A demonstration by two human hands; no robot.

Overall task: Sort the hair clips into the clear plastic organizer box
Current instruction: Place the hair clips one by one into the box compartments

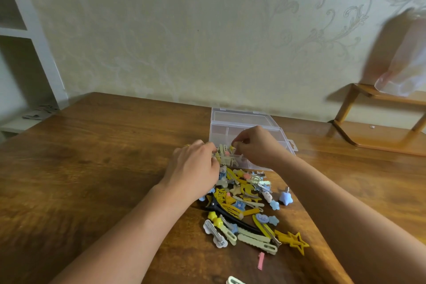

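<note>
A clear plastic organizer box (pixel 285 139) stands open on the wooden table, its lid (pixel 239 115) folded back toward the wall. A heap of hair clips (pixel 244 205) in yellow, blue, cream and black lies in front of it. My left hand (pixel 193 168) rests at the box's near left corner, fingers curled over cream clips there. My right hand (pixel 255 145) hovers over the box's front compartment, thumb and fingers pinched on a small clip (pixel 231 144). Several clips lie inside that compartment (pixel 227 158).
A pink clip (pixel 261 260) and a white clip (pixel 235 280) lie apart near the table's front edge. A blue star clip (pixel 285 198) sits right of the heap. A wooden shelf stand (pixel 378 122) with a plastic bag (pixel 405 64) is at the right. The wall is close behind.
</note>
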